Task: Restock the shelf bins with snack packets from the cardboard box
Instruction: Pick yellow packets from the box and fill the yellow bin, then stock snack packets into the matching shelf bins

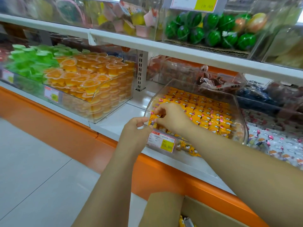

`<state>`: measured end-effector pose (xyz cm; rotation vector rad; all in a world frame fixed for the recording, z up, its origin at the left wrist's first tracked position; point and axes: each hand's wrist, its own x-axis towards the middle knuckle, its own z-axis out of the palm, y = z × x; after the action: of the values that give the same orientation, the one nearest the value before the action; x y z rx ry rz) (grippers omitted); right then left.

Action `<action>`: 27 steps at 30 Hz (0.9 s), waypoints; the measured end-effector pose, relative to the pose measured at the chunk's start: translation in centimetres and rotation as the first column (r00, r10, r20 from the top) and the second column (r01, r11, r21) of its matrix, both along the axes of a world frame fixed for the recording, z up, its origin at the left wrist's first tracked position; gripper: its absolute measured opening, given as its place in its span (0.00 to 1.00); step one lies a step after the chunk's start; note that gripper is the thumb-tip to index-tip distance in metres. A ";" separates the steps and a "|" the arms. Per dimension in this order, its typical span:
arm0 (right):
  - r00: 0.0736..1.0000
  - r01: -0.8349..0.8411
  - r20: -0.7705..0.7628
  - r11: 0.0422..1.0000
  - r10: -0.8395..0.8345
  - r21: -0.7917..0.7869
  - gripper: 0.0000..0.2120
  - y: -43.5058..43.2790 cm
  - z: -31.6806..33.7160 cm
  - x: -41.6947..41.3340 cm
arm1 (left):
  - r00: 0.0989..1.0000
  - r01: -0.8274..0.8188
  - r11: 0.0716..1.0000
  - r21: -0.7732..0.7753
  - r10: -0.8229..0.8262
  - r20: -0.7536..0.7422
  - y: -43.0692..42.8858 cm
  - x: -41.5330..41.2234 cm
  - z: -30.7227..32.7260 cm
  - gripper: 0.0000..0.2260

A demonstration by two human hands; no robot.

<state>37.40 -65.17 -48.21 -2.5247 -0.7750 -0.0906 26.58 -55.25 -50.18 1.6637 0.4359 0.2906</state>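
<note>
Bin (236,102) of yellow packets on shelf (114,123), 2 o'clock from middle. Right hand (172,117) reaches in and pinches one packet (151,121) at bin's 8 o'clock corner. Left hand (136,128) curls at rim there; cannot tell if it grips rim or packet. Box (206,212) at 6 o'clock.

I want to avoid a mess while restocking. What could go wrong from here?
The clear plastic bin sits skewed near the white shelf edge; a pull from the left grip might slide it off.
The yellow snack packet pinched by the right grip could knock over the tidy rows.
</note>
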 end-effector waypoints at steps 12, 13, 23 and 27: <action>0.998 -0.035 0.065 0.962 0.018 0.270 0.09 -5.8 2.0 -7.3 | 0.921 -0.279 0.930 0.239 0.188 0.341 -3.1 -2.4 -1.6 0.10; 0.997 -0.051 0.075 0.950 0.029 0.307 0.08 -6.8 1.6 -8.6 | 0.912 -0.272 0.927 0.257 0.164 0.376 -3.9 -2.7 -2.2 0.11; 0.938 0.290 -0.291 0.888 -0.189 0.357 0.10 -20.0 -11.2 -17.7 | 0.978 0.156 0.886 0.437 -0.201 0.059 -12.8 -6.6 -11.1 0.08; 0.840 0.411 -0.442 0.901 -0.316 0.136 0.08 -24.9 -17.1 -19.1 | 0.952 0.302 0.880 0.366 -0.258 -0.165 -16.9 -8.2 -16.4 0.09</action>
<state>18.25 -90.12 -65.33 -2.3216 -0.0979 0.2099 18.40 -72.19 -66.57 2.1138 0.2198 0.0673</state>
